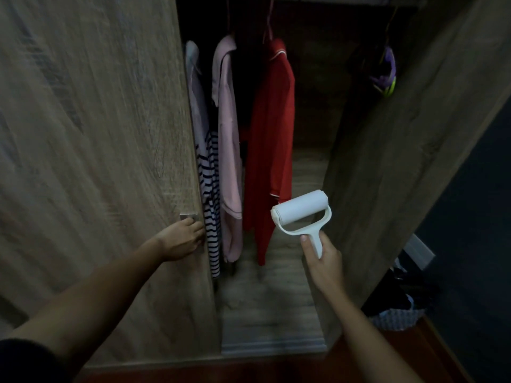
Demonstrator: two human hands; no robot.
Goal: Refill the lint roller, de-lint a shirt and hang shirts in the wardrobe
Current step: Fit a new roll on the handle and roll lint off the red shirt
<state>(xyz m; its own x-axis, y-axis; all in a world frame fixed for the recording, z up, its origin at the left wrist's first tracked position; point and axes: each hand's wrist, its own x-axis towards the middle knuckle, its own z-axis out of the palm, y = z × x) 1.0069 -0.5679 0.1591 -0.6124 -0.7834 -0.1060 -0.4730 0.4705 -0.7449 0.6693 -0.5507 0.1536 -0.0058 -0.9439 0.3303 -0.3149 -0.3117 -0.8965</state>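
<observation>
My right hand (323, 261) grips the handle of a white lint roller (301, 210), held upright in front of the open wardrobe. My left hand (181, 240) is closed on the edge of the left wardrobe door (96, 161), just under its small metal handle (188, 217). Inside hang a red shirt (269, 150), a pink shirt (228, 139) and a pale top with a navy-striped part (211, 194) at the far left. The roller is below and right of the red shirt's hem, not touching it.
The right wardrobe door (409, 150) stands open at an angle. A purple and yellow item (385, 70) hangs at the upper right inside. The wardrobe's wooden floor (271, 308) shows below the shirts. A basket of dark clothes (398, 308) sits on the reddish floor at right.
</observation>
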